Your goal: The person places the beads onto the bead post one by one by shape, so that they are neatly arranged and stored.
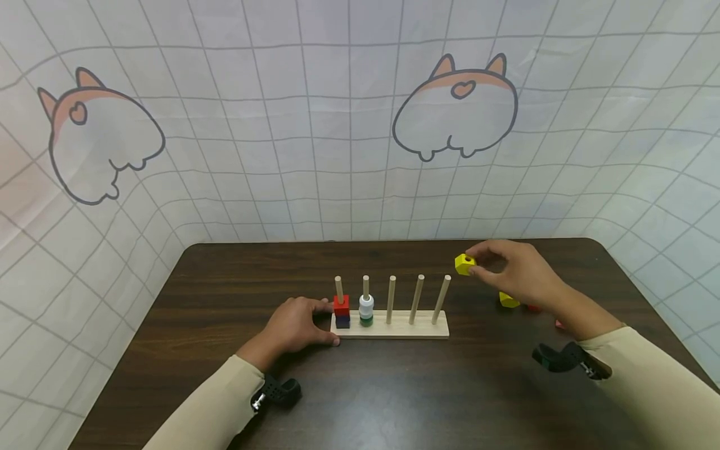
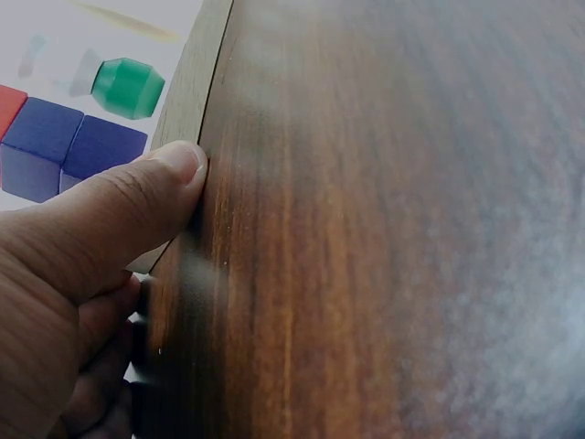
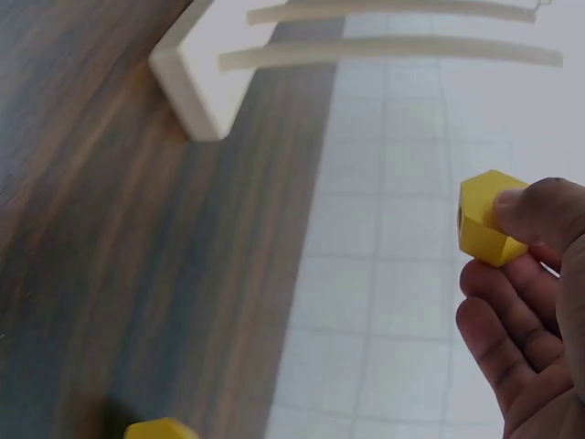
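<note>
A wooden peg board [image 1: 394, 333] with several upright pegs stands on the table. Its leftmost peg carries a red block [image 1: 341, 306] above dark blue blocks [image 2: 78, 142]. On the peg beside it are white beads [image 1: 366, 305] over a green bead [image 2: 128, 89]. My left hand [image 1: 295, 325] holds the board's left end, the thumb against the front edge and a finger at the back. To the right of the rightmost peg, my right hand [image 1: 520, 269] pinches a yellow hexagonal bead [image 3: 489, 219] between thumb and fingers, raised above the table. The hole in this bead shows.
Another yellow bead [image 1: 509, 300] lies on the dark wooden table [image 1: 427, 387] below my right hand. Red pieces [image 1: 534, 308] lie near it, partly hidden by the hand and forearm. A white gridded cloth [image 1: 349, 156] hangs behind the table.
</note>
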`<state>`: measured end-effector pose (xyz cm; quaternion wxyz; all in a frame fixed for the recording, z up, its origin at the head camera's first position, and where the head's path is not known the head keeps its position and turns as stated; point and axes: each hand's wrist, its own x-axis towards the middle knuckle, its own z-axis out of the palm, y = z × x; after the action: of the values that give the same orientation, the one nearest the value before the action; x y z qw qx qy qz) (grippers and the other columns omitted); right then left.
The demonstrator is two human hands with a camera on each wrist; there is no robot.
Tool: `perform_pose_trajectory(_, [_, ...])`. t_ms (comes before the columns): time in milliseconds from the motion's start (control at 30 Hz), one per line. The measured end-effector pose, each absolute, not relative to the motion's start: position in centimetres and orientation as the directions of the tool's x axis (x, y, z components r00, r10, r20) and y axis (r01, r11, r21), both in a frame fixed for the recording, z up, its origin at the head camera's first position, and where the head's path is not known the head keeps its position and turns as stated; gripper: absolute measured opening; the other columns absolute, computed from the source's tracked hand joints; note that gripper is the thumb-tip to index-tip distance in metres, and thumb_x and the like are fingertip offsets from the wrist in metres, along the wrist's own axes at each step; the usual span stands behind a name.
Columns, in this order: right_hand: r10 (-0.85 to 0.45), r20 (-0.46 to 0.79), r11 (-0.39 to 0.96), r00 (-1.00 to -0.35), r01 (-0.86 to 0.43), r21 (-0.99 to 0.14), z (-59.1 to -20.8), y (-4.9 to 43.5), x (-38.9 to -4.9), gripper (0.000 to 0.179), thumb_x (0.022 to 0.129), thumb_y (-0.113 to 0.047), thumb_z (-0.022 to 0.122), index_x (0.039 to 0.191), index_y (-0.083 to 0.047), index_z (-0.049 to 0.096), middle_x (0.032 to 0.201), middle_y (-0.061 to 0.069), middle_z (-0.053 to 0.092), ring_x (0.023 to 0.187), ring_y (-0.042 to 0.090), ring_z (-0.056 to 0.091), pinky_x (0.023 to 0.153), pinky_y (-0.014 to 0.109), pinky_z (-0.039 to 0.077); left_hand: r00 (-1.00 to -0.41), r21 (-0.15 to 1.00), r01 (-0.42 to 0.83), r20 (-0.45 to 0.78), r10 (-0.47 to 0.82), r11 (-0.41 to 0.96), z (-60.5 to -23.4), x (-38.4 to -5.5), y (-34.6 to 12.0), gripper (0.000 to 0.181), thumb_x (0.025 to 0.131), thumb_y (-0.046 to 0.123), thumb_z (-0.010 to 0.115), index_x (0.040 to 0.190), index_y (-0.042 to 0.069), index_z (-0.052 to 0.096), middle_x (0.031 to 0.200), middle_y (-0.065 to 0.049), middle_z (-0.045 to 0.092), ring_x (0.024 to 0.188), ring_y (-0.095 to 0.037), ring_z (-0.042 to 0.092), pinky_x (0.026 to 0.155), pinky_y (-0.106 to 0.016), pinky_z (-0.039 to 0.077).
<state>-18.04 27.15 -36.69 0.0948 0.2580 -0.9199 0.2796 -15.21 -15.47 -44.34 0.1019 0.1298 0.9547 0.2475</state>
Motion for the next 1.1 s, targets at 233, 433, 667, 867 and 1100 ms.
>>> perform_pose_trajectory(233, [-0.452,0.361,0.680,-0.816,-0.577,-0.452,-34.9,25.7,-17.7,0.028,0.090,-0.013,0.080,0.117,-0.012,0.073,0.102,-0.003,0.074,0.092,0.015,0.070,0.079,0.044,0.056,-0.945,0.498,0.202,-0.126,0.301,0.843,-44.5,-15.2,-15.5,0.070,0.070,0.047,0.094,0.129,0.015,0.074,0.139,-0.002,0.064,0.133,-0.035,0.054,0.107,-0.054,0.043])
perform_pose_trajectory(433, [-0.472,0.373,0.646,-0.798,-0.602,-0.469,-33.4,24.3,-17.4,0.027,0.090,-0.012,0.080,0.116,-0.012,0.073,0.103,-0.003,0.074,0.092,0.014,0.070,0.079,0.042,0.057,-0.946,0.501,0.202,-0.123,0.300,0.842,-44.5,-15.2,-15.5,0.070,0.070,0.046,0.094,0.128,0.015,0.074,0.139,-0.003,0.064,0.132,-0.034,0.055,0.106,-0.052,0.044])
perform_pose_trajectory(667, [-0.495,0.385,0.593,-0.779,-0.627,-0.505,-32.4,22.6,-17.1,0.028,0.089,-0.009,0.081,0.116,-0.009,0.073,0.103,-0.002,0.074,0.090,0.013,0.070,0.077,0.044,0.058,-0.946,0.503,0.204,-0.119,0.301,0.840,-44.6,-15.3,-15.5,0.070,0.070,0.046,0.094,0.129,0.015,0.074,0.139,-0.003,0.064,0.132,-0.034,0.055,0.106,-0.052,0.045])
perform_pose_trajectory(867, [-0.517,0.383,0.558,-0.765,-0.641,-0.527,-32.0,21.2,-16.7,0.029,0.090,-0.008,0.080,0.117,-0.008,0.072,0.106,0.000,0.074,0.092,0.012,0.070,0.077,0.039,0.058,-0.945,0.503,0.207,-0.119,0.304,0.839,-44.6,-15.4,-15.4,0.069,0.070,0.046,0.094,0.129,0.015,0.073,0.139,-0.004,0.064,0.133,-0.035,0.055,0.107,-0.054,0.043])
perform_pose_trajectory(1100, [-0.535,0.400,0.521,-0.744,-0.664,-0.536,-31.8,19.7,-16.6,0.029,0.088,-0.006,0.081,0.116,-0.007,0.073,0.109,0.001,0.073,0.093,0.013,0.071,0.082,0.036,0.059,-0.946,0.496,0.210,-0.114,0.303,0.842,-44.6,-15.5,-15.4,0.069,0.070,0.046,0.093,0.129,0.015,0.074,0.139,-0.004,0.064,0.132,-0.037,0.054,0.107,-0.057,0.041])
